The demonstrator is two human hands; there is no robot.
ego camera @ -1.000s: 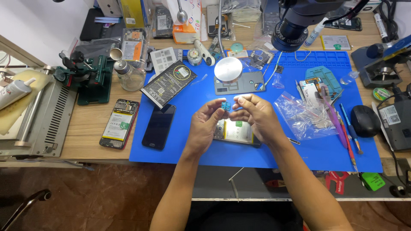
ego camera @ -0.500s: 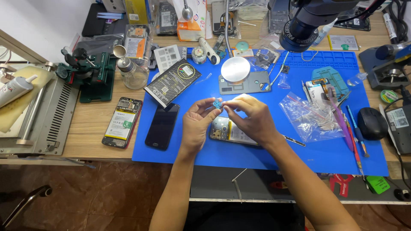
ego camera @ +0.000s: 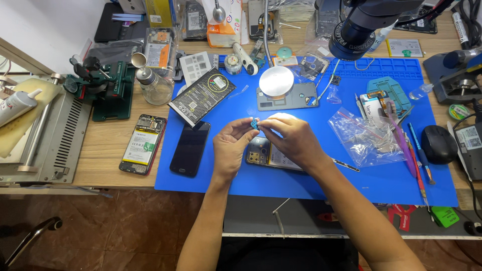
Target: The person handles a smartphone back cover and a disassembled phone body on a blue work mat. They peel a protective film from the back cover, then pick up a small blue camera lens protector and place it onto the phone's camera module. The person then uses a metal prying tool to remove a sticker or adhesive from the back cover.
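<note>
A small blue part point(ego camera: 254, 123) is pinched between the fingertips of both hands, held just above the opened phone point(ego camera: 271, 155). The left hand point(ego camera: 230, 148) and right hand point(ego camera: 293, 138) are equally near, each closed on it from its own side. The part is too small to tell its long axis. The phone lies on a blue work mat point(ego camera: 226, 175), on a crowded wooden bench point(ego camera: 105, 145).

mat point(ego camera: 301, 188) – matt blue rubber | bench point(ego camera: 108, 143) – pale wood | bag point(ego camera: 364, 135) – clear glossy plastic
</note>
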